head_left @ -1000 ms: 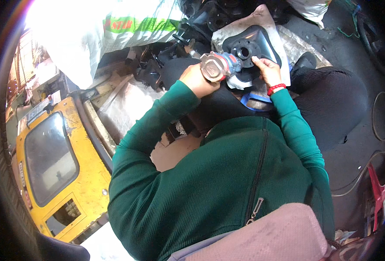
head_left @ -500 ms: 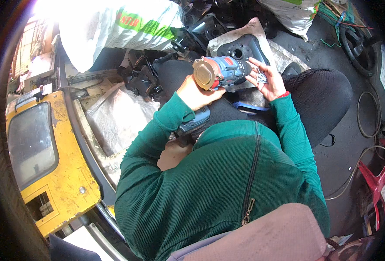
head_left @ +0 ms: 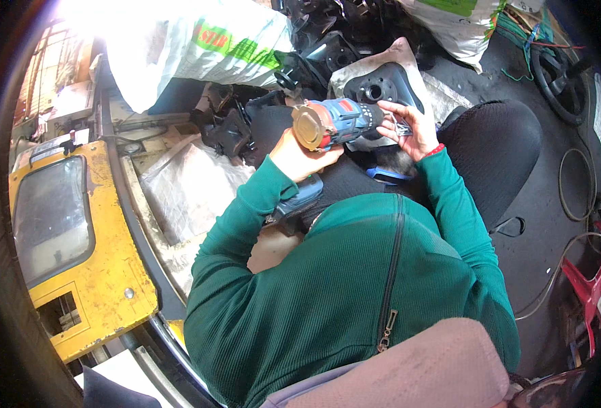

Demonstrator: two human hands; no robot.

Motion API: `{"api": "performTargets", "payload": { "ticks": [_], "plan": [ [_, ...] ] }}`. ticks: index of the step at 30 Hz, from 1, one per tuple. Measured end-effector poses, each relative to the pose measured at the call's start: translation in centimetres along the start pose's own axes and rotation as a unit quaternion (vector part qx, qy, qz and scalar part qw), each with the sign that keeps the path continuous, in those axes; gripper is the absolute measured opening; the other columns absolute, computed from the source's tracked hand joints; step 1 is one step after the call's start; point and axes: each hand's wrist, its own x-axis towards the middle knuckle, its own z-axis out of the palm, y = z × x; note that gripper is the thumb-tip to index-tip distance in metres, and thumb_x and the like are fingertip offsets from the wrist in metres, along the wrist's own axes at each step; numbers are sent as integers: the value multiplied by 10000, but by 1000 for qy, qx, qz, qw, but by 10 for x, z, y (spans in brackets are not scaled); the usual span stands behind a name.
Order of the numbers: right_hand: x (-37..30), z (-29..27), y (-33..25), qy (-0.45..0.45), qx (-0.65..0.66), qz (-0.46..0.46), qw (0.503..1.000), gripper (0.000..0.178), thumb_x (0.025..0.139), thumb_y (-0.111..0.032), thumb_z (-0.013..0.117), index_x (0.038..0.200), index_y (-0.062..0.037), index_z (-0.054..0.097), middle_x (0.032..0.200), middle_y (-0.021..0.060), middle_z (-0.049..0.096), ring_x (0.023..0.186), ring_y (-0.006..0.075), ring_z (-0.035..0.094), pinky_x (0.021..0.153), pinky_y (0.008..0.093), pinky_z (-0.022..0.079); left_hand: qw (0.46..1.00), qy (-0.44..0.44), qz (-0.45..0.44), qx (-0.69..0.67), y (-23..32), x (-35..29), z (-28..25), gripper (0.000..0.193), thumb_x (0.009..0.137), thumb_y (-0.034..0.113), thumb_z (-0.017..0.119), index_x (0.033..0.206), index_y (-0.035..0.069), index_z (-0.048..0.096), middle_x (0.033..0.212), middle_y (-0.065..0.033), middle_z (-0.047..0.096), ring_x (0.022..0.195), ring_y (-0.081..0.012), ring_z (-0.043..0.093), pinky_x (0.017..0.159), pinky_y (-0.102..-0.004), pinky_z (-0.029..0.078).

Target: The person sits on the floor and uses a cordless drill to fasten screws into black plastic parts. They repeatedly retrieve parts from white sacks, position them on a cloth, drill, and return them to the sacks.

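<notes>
My left hand is wrapped round the handle of a blue cordless drill. The drill lies level above my lap, its chuck pointing right and its brown-covered rear end to the left. At the chuck, the fingertips of my right hand are bent close to its front. Several small silver screws are held in that hand's fingers; whether a bit or screw sits in the chuck is too small to tell. Just beyond the drill, a black moulded part with a round hole rests on a pale sheet.
Black parts are heaped beyond my legs. White sacks stand at the far left and far right. A worn yellow machine panel is on the left. On the right floor lie a cable and a red plastic frame.
The drill and both hands have shifted very slightly in the picture, along with the surroundings. My grip on the drill and the screws stays the same.
</notes>
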Motion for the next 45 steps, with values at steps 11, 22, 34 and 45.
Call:
{"api": "performTargets", "payload": {
  "ticks": [11, 22, 34, 45],
  "plan": [
    [6, 6, 1, -5, -71, 21, 997, 244, 875, -164, 598, 1077, -28, 577, 923, 22, 619, 813, 84, 608, 734, 248, 549, 993, -2, -67, -96, 15, -8, -22, 343, 736, 172, 737, 983, -9, 584, 734, -66, 627, 569, -102, 576, 512, -266, 475],
    [8, -7, -11, -91, -120, 66, 986, 241, 864, -153, 615, 1050, -7, 570, 883, 39, 620, 735, 89, 608, 681, 249, 543, 944, -83, -183, -261, 19, -4, -45, 254, 767, 92, 689, 985, 10, 589, 775, -68, 631, 524, -107, 530, 485, -249, 432],
    [17, 1, -14, 31, -101, 37, 994, 334, 891, -265, 584, 1133, -35, 568, 795, -23, 566, 643, 45, 535, 565, 179, 487, 999, -45, -7, -11, 9, 20, -34, 394, 730, 101, 723, 1072, 17, 548, 887, -43, 603, 810, -145, 580, 726, -319, 487],
    [69, -50, 11, 310, -289, -121, 898, 351, 742, -330, 750, 900, -24, 684, 734, -25, 609, 677, 52, 506, 640, 202, 403, 996, -23, -79, 29, -23, 94, -29, 347, 721, 92, 724, 1023, 7, 574, 804, -38, 609, 720, -113, 579, 637, -278, 483]
  ]
}}
